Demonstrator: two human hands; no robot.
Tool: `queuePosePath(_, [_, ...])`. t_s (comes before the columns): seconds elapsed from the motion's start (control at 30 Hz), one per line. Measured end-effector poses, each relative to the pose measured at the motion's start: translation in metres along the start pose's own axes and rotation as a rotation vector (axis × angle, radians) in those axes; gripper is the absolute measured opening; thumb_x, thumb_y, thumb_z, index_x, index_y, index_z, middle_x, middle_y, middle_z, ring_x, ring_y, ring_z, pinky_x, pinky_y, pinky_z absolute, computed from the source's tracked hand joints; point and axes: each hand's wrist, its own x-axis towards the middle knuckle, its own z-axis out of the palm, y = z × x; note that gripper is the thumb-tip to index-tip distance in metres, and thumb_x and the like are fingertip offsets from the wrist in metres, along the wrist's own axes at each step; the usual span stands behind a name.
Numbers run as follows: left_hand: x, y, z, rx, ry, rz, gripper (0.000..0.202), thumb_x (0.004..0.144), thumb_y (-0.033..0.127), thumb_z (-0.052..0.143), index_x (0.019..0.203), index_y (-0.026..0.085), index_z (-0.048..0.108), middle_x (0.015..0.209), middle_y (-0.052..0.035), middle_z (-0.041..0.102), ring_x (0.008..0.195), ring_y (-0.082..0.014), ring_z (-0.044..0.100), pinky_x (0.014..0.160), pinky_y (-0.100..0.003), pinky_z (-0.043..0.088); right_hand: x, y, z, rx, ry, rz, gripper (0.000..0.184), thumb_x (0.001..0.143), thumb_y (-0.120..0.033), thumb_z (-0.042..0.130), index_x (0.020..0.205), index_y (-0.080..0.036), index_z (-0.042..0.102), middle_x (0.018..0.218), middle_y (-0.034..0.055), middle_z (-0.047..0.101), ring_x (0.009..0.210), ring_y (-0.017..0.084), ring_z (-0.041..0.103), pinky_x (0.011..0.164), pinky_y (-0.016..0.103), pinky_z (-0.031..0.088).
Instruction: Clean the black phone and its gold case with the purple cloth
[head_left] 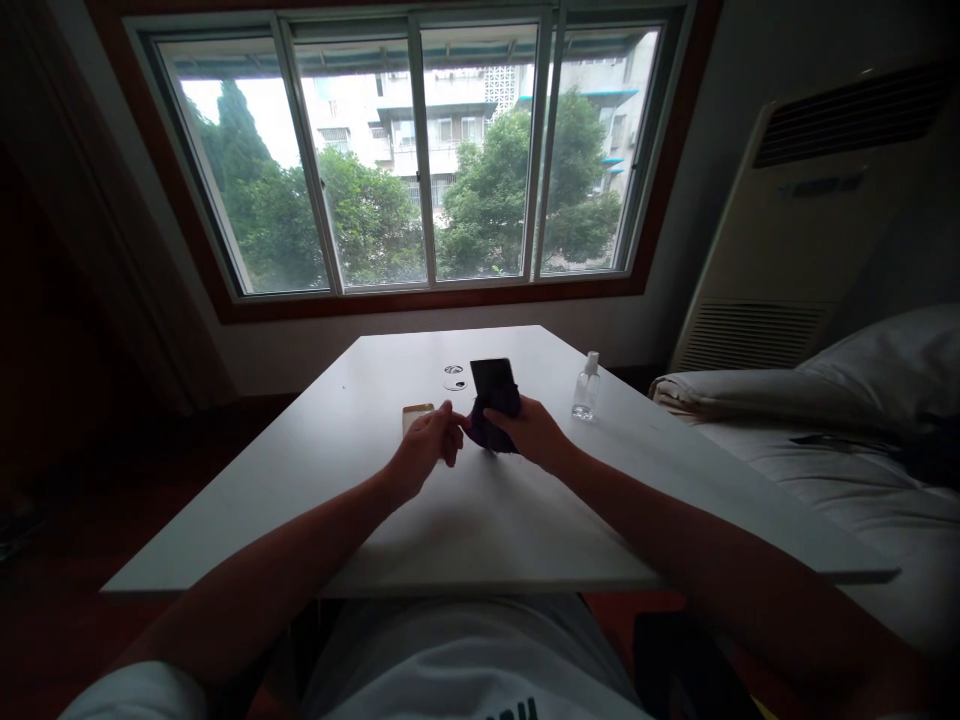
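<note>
My right hand (534, 432) grips a dark flat phone-like object (493, 382) together with a dark cloth (491, 428) bunched under it, held above the white table (480, 500). My left hand (425, 447) is just left of it, fingertips touching the cloth's edge, fingers curled. A small tan rectangular object (417, 412) lies on the table right behind my left hand.
A small clear bottle (586, 387) stands on the table to the right. A round cable hole (454, 371) and its cap (454, 384) sit near the table's far middle. A bed with white bedding (825, 420) lies right; a standing air conditioner (810, 210) and big window (420, 150) are behind.
</note>
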Motion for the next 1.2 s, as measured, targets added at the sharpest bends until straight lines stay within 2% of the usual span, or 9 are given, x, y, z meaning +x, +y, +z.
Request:
queuePosePath(0.13, [0.007, -0.015, -0.004, 0.069, 0.1, -0.109, 0.033, 0.093, 0.045, 0.054, 0.099, 0.014, 0.061, 0.083, -0.0054, 0.059, 0.057, -0.0116, 0.053, 0.049, -0.025, 0.045, 0.004, 0.0, -0.002, 0.455, -0.002, 0.226, 0.044, 0.076, -0.04, 0.081, 0.107, -0.013, 0.065, 0.1, 0.0118, 0.074, 0.088, 0.028, 0.072, 0.08, 0.045, 0.061])
queuePosePath(0.3, [0.009, -0.03, -0.005, 0.127, 0.068, -0.19, 0.036, 0.093, 0.034, 0.052, 0.121, 0.013, 0.057, 0.11, -0.0142, 0.063, 0.083, -0.0186, 0.062, 0.068, -0.032, 0.054, 0.001, -0.003, -0.001, 0.723, -0.123, 0.39, 0.044, 0.077, -0.037, 0.082, 0.107, -0.01, 0.064, 0.105, 0.0172, 0.073, 0.091, 0.031, 0.073, 0.082, 0.046, 0.062])
queuePosePath(0.43, [0.007, -0.023, -0.001, -0.028, -0.051, -0.164, 0.037, 0.093, 0.034, 0.054, 0.122, 0.012, 0.06, 0.12, -0.0164, 0.064, 0.104, -0.0246, 0.063, 0.086, -0.038, 0.053, -0.001, -0.006, -0.001, 0.8, -0.204, 0.409, 0.042, 0.08, -0.035, 0.08, 0.109, -0.008, 0.066, 0.108, 0.0172, 0.072, 0.093, 0.029, 0.073, 0.085, 0.043, 0.062])
queuePosePath(0.53, [0.005, -0.016, 0.001, -0.191, -0.199, -0.187, 0.043, 0.094, 0.045, 0.054, 0.118, 0.01, 0.063, 0.117, -0.0192, 0.067, 0.106, -0.0289, 0.065, 0.092, -0.044, 0.052, -0.003, -0.007, 0.0, 0.809, -0.228, 0.398, 0.041, 0.081, -0.035, 0.079, 0.11, -0.008, 0.067, 0.109, 0.0175, 0.072, 0.095, 0.028, 0.072, 0.088, 0.041, 0.061])
queuePosePath(0.6, [0.005, -0.014, 0.0, -0.2, -0.2, -0.215, 0.046, 0.092, 0.047, 0.061, 0.115, 0.007, 0.064, 0.112, -0.021, 0.068, 0.101, -0.0303, 0.068, 0.092, -0.047, 0.053, -0.003, -0.007, 0.001, 0.797, -0.214, 0.4, 0.041, 0.08, -0.034, 0.08, 0.109, -0.008, 0.067, 0.108, 0.0176, 0.072, 0.095, 0.028, 0.072, 0.088, 0.04, 0.061])
queuePosePath(0.7, [0.008, -0.017, -0.003, -0.155, -0.067, -0.228, 0.042, 0.087, 0.04, 0.071, 0.11, 0.006, 0.065, 0.106, -0.0205, 0.07, 0.093, -0.0278, 0.07, 0.09, -0.045, 0.055, -0.001, -0.004, 0.002, 0.778, -0.177, 0.439, 0.04, 0.078, -0.031, 0.081, 0.108, -0.008, 0.067, 0.107, 0.0175, 0.073, 0.094, 0.028, 0.073, 0.087, 0.041, 0.061])
queuePosePath(0.83, [0.013, -0.023, -0.006, -0.155, 0.049, -0.251, 0.032, 0.091, 0.037, 0.066, 0.103, 0.008, 0.065, 0.099, -0.0165, 0.07, 0.083, -0.0221, 0.07, 0.082, -0.041, 0.059, 0.0, 0.0, 0.003, 0.773, -0.163, 0.513, 0.041, 0.077, -0.028, 0.083, 0.108, -0.008, 0.066, 0.105, 0.0179, 0.073, 0.092, 0.029, 0.073, 0.084, 0.042, 0.062])
queuePosePath(1.1, [0.007, -0.019, -0.004, -0.136, -0.059, -0.205, 0.052, 0.092, 0.057, 0.057, 0.105, 0.008, 0.068, 0.103, -0.0172, 0.066, 0.081, -0.0225, 0.067, 0.068, -0.037, 0.06, -0.004, 0.006, 0.008, 0.715, -0.201, 0.557, 0.046, 0.077, -0.032, 0.083, 0.112, -0.008, 0.065, 0.111, 0.0194, 0.072, 0.095, 0.029, 0.073, 0.083, 0.04, 0.061])
queuePosePath(1.2, [0.004, -0.012, -0.001, -0.122, -0.077, -0.209, 0.048, 0.093, 0.052, 0.056, 0.113, 0.009, 0.067, 0.105, -0.0164, 0.065, 0.078, -0.0215, 0.066, 0.065, -0.038, 0.06, -0.005, 0.005, 0.011, 0.715, -0.161, 0.57, 0.039, 0.081, -0.031, 0.079, 0.109, -0.007, 0.065, 0.106, 0.0184, 0.073, 0.089, 0.026, 0.073, 0.079, 0.037, 0.062])
